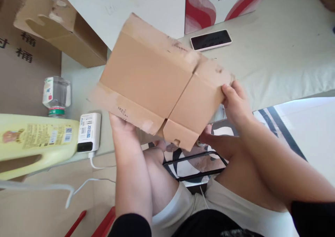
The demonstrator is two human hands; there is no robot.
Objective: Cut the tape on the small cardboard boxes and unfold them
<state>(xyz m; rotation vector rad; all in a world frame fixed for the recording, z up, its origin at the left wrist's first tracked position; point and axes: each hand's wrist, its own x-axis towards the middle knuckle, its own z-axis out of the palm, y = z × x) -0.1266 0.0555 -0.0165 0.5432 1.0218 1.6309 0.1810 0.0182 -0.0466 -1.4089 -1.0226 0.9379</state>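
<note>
Cardboard, plain brown and corrugated: small folding carton (159, 83) held tilted in mid-air above the lap, in front of the pale grey table edge (274, 66). Light, by the look of it, and stiff across the panels yet weak along the creases; flaps scuffed, with torn patches where tape peeled the surface away. Matte, dry, not slippery. Best gripped at the panel edges, not the loose flaps, which would likely bend.

Left hand (120, 123) under the lower left edge, fingers hidden behind the board. Right hand (235, 102) clamped on the right edge, thumb on the outer face. Hands well apart.

Nearby on the table: pale yellow plastic jug (34, 139) lying on its side, white rectangular power bank (89, 132) with trailing cable, clear plastic bottle (56, 95), pink-edged black smartphone (210, 39).
</note>
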